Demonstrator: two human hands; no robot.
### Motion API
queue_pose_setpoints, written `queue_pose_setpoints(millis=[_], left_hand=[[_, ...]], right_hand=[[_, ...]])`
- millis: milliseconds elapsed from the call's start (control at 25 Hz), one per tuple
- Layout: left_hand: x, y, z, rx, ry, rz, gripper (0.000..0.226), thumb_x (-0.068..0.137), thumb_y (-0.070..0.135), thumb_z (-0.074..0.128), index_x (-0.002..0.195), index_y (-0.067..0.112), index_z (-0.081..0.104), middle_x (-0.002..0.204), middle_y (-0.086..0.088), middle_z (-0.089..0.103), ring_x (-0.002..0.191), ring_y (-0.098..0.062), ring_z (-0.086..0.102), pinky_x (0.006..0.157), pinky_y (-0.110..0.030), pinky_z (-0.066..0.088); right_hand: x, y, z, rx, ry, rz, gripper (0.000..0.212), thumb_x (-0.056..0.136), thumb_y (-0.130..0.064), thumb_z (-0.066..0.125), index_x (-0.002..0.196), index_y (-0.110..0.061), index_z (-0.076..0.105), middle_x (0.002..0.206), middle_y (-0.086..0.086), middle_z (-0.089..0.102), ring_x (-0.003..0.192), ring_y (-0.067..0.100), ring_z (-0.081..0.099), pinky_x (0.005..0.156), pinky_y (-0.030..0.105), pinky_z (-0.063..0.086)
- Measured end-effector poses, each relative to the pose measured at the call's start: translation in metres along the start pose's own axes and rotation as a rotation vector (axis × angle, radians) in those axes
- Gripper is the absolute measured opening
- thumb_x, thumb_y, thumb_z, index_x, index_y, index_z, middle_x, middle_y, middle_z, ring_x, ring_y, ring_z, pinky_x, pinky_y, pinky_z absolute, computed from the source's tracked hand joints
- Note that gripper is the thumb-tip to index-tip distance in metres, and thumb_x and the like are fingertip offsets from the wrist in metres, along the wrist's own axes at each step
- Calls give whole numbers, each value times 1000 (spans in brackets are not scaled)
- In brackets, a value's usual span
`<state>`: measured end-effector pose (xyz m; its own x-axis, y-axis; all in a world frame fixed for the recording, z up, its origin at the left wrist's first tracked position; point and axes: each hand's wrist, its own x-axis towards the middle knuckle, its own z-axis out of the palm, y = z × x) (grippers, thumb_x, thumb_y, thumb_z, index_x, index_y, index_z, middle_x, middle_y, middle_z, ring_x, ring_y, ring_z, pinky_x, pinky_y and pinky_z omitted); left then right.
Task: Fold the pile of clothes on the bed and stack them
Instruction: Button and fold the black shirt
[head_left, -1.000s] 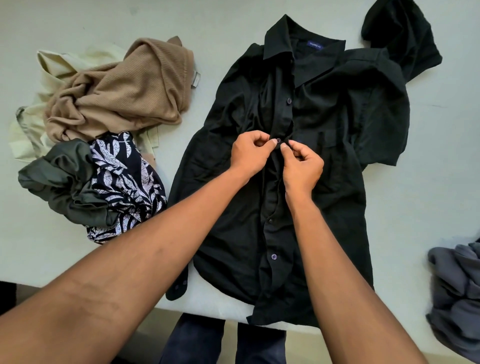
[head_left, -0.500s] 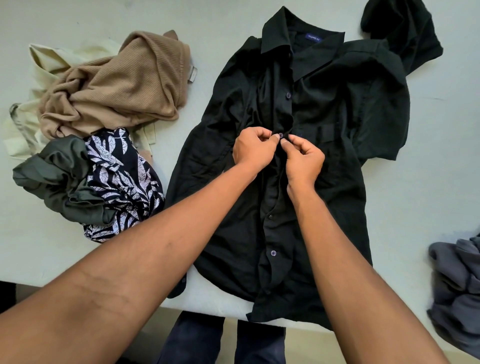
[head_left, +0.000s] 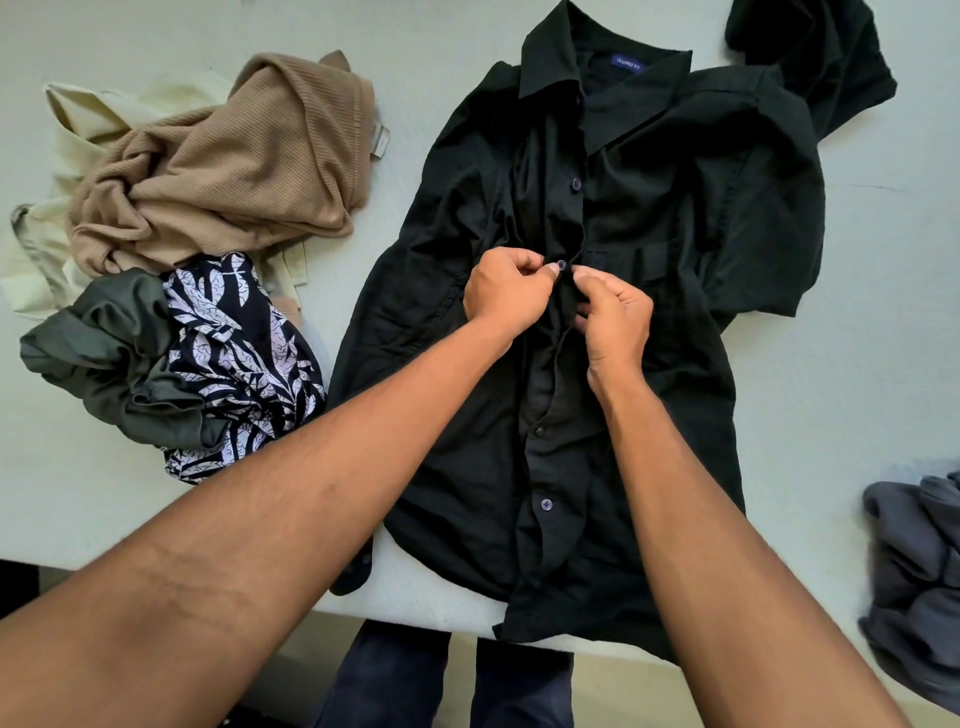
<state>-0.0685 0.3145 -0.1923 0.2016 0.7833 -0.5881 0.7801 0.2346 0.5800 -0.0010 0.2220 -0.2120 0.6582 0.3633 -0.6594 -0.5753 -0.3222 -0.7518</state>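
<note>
Button (head_left: 562, 266) now clearer (beside left hand (head_left: 506, 291))

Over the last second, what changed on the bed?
A purple button has come into view between the thumbs. The left hand and right hand keep their grip on the black shirt placket, same spot. The clothes pile and grey garment stayed put.

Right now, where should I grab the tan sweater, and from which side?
Probably take the tan sweater by its ribbed edge near the white tag, coming from the right: that edge lies free, while its left is twisted over the cream garment.
</note>
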Motion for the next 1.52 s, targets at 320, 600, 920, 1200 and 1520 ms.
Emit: queue_pose_setpoints(millis=[320, 600, 920, 1200, 1520], left_hand=[[-3, 2, 2, 206, -34, 105, 21, 91, 41, 65, 83, 22, 69, 71, 11, 63, 88, -18, 66, 79, -32, 52], [13, -1, -8, 145, -171, 86, 28, 89, 39, 69, 69, 19, 69, 67, 6, 64, 78, -15, 64, 79, -36, 53], [8, 3, -2, 124, -85, 59, 15, 84, 39, 77, 95, 29, 77, 90, 11, 74, 92, -10, 69, 85, -32, 56], [-1, 6, -2, 95, 26, 170, 10, 82, 29, 78, 80, 30, 68, 68, 16, 63, 74, -7, 67, 77, -31, 56], [-18, -9, 10, 64, 99, 481, 24, 92, 11, 59, 111, 13, 74, 99, 2, 77, 94, -12, 71, 87, -29, 56]], right_hand=[[4, -12, -6, -78, -90, 61, 24, 94, -6, 64, 110, -18, 77, 95, 3, 78, 73, 6, 70, 64, 22, 54], [7, -15, -8, -105, -105, 99, 22, 91, -8, 71, 108, -20, 76, 72, -7, 73, 58, -1, 60, 69, 25, 54], [6, -17, -8, -95, -125, 95, 22, 87, -4, 75, 106, -15, 74, 64, -11, 67, 57, -1, 60, 64, 20, 53], [4, -14, -5, -117, -78, 60, 28, 88, -11, 78, 116, -12, 74, 75, -8, 74, 67, -3, 66, 66, 17, 53], [7, -7, -3, -105, -61, 33, 25, 87, -10, 79, 112, -9, 76, 74, -2, 74, 63, 1, 65, 65, 21, 55]])
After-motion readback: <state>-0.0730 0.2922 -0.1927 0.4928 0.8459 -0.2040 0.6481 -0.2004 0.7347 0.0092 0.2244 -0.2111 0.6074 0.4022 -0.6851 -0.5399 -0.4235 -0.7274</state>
